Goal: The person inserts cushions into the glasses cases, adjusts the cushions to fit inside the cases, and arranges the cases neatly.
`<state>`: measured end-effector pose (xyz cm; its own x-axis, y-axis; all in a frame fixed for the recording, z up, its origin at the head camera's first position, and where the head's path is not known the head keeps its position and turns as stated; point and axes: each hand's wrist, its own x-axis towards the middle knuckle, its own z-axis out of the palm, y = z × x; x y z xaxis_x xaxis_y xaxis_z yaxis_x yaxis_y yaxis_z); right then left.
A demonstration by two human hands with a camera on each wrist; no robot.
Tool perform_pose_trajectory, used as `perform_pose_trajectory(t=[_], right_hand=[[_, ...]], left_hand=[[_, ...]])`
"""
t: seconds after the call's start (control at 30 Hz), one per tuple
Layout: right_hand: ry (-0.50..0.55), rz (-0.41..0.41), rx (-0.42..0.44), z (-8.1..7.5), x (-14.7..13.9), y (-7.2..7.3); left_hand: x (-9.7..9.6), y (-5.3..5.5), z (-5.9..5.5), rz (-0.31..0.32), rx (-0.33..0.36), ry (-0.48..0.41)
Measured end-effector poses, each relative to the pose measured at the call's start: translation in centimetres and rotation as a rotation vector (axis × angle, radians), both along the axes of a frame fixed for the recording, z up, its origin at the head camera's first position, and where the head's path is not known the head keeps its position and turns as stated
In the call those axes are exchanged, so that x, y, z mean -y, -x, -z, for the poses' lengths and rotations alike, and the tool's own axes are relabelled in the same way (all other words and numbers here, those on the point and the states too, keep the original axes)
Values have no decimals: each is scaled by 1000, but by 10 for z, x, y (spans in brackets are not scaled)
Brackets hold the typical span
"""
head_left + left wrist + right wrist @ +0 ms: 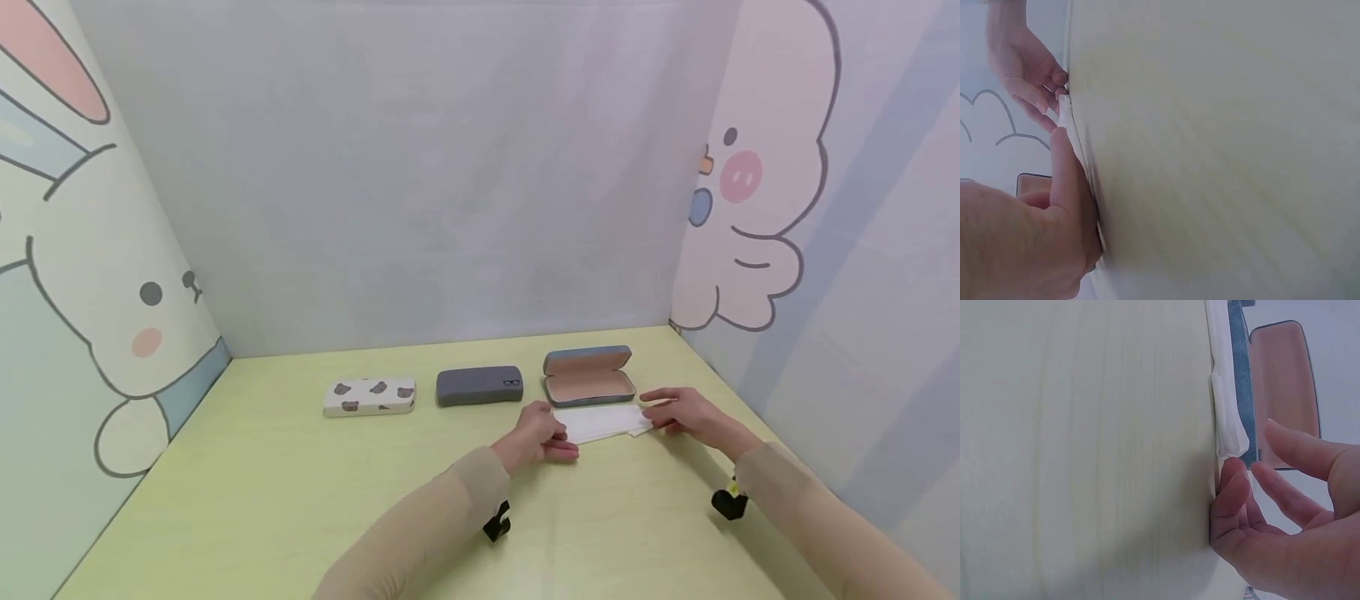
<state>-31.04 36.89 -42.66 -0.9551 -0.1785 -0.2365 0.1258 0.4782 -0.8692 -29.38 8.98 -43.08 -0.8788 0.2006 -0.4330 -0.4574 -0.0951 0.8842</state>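
A flat, folded white cloth (598, 423) lies on the table between the two hands. My left hand (534, 433) is at its left end, the thumb lying straight along the edge in the left wrist view; its other fingers are mostly hidden there. At the right end, my right hand (678, 414) touches the cloth with loosely bent fingertips. Its raised thumb stands apart from them in the right wrist view. Layered folds show along the cloth's side (1230, 422). Just behind the cloth stands a blue glasses case (588, 385) with its lid up and peach lining showing.
Left of the blue case lies a closed dark grey glasses case (478, 386) with a small glasses print. Farther left is a closed white case (370, 397) with brown bear heads. Curtains with cartoon animals enclose the pale yellow table (300, 492) at the back and sides.
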Motion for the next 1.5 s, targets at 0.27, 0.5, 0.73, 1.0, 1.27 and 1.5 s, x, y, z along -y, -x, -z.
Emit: perform_pose_trajectory(t=[0.27, 0.5, 0.73, 1.0, 1.27, 1.5], right_hand=[[-22, -7, -19, 2, -2, 2], [-90, -21, -65, 1, 3, 2], [-149, -9, -90, -1, 9, -2], [-167, -14, -107, 1, 8, -1], [-191, -6, -124, -1, 11, -2], [-243, 23, -151, 3, 14, 0]], left_hand=[[-1, 4, 2, -25, 17, -27], [-2, 6, 1, 9, 22, -5], [-2, 2, 2, 69, 15, 3], [-4, -3, 4, 115, -14, 33], [-7, -2, 0, 105, -8, 42], [-11, -1, -2, 79, 0, 58]])
